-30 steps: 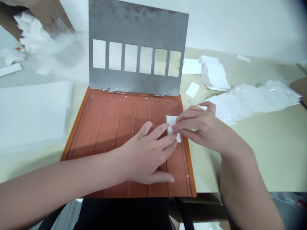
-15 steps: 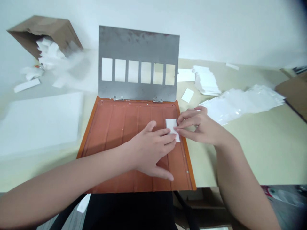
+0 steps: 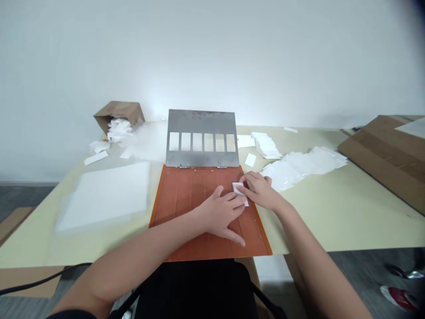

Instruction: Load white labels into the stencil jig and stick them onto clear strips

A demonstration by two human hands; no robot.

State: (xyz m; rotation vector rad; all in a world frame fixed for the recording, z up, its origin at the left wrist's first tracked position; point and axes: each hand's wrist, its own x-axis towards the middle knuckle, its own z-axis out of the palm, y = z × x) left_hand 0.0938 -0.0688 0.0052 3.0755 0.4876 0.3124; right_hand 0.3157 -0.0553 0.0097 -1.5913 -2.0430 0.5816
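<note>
A pale yellow-green bench (image 3: 348, 212) spans the room. Behind the bench rises a plain white wall (image 3: 212, 53), lit brightest just above the bench's far edge. Left of the bench, grey wood-patterned floor (image 3: 20, 195) carries a flat brown cardboard sheet (image 3: 11, 221).

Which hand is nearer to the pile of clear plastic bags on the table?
Right. The right hand lies near the pile of clear plastic bags, at the flat orange tray's edge; the left hand rests farther, on the tray.

both hands (image 3: 244, 204) on white card (image 3: 238, 188), orange tray (image 3: 186, 199)
</note>
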